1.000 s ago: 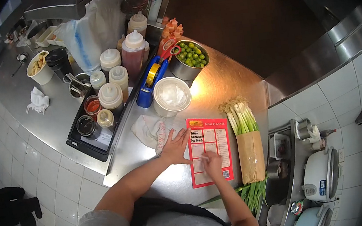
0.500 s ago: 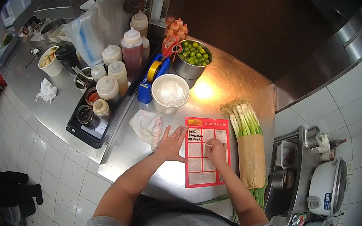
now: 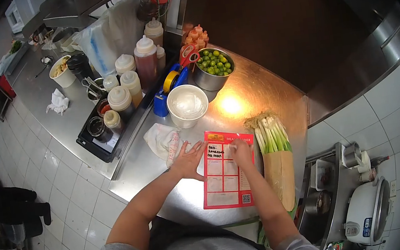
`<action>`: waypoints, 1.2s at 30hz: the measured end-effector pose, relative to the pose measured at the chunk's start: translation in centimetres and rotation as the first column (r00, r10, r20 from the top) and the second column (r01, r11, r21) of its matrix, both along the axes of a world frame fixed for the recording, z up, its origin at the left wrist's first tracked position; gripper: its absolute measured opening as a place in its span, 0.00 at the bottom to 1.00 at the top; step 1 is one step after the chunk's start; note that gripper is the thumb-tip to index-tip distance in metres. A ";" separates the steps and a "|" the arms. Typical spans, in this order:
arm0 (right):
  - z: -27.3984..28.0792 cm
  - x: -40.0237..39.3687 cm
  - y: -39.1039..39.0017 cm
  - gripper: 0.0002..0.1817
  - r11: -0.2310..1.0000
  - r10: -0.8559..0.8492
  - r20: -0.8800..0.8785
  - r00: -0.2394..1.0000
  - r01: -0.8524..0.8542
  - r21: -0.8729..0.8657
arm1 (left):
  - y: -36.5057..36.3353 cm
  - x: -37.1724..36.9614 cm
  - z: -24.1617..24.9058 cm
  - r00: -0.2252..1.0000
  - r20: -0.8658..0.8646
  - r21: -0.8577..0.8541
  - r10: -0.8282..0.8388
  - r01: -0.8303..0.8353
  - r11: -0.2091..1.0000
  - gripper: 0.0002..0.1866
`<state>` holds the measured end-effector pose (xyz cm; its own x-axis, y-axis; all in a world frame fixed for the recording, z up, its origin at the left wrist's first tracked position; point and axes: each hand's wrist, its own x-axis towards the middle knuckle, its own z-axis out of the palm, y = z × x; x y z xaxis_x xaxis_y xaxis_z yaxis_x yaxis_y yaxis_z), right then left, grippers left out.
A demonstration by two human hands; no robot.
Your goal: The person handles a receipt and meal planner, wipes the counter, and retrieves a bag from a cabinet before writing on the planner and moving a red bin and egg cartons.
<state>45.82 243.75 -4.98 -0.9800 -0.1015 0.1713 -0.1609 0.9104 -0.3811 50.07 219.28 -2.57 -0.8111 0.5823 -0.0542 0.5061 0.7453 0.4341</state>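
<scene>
We locate the meal planner (image 3: 222, 198) on the steel counter (image 3: 184, 197). The left hand (image 3: 187, 162) lies spread at its left edge; the right hand (image 3: 242, 154) curls above it, contents indiscernible to us. Insufficient left-hand pressure could let the sheet skid.

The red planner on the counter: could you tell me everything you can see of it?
The planner is a rectangular sheet, paper or thin card by its look, with a red border, pale boxes, a yellow patch at top left and a square code at bottom right. Dark handwriting stands in the upper-left box. It lies flat on the metal counter, left of the spring onions. The left hand is spread at its left edge; the right hand covers part of its upper right.
</scene>
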 end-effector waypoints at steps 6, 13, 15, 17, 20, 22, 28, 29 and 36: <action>-0.9 4.0 0.9 0.05 0.998 0.026 0.036 0.999 -0.024 -0.058 | -0.1 -0.2 0.0 1.000 0.018 0.028 0.006 -0.006 1.000 0.70; 0.3 -1.1 1.2 0.07 0.999 0.030 0.044 0.999 -0.031 0.008 | 0.3 -0.3 0.1 1.000 0.006 -0.022 0.001 -0.001 1.000 0.71; -0.3 -1.0 1.0 0.08 1.000 -0.012 0.023 1.000 0.012 -0.022 | 0.2 -0.1 -0.1 1.000 0.008 -0.028 0.007 -0.007 1.000 0.71; -1.2 1.3 0.8 0.08 1.000 0.016 -0.006 1.000 -0.016 0.002 | 0.3 -0.2 -0.1 1.000 0.014 -0.015 0.010 -0.009 1.000 0.71; -1.7 5.5 0.9 0.09 0.995 0.098 0.073 0.992 -0.098 0.001 | 0.2 -0.3 -0.3 1.000 0.018 -0.008 0.001 -0.001 1.000 0.71; -0.4 6.3 1.1 0.08 0.988 0.148 0.075 0.986 -0.144 -0.054 | 0.2 -0.3 -0.2 1.000 0.016 -0.014 -0.001 0.001 1.000 0.71; -0.3 1.0 0.4 0.04 0.995 -0.059 0.045 0.997 0.062 -0.072 | 0.3 -0.1 -0.3 1.000 0.021 0.008 0.005 -0.005 1.000 0.71; -0.3 1.7 -0.2 0.02 0.989 -0.101 0.047 0.994 0.106 -0.100 | 0.3 -0.2 -0.4 1.000 0.020 0.017 0.006 -0.006 1.000 0.71; -1.0 9.7 1.5 0.07 0.988 0.156 -0.015 0.988 -0.156 -0.005 | 0.5 -0.1 -0.4 1.000 0.010 -0.024 0.020 -0.020 1.000 0.70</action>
<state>55.49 245.28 -5.98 -0.9495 -0.2521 0.1867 -0.3067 0.8715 -0.3828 49.93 219.76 -2.94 -0.8220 0.5644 -0.0762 0.4865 0.7655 0.4212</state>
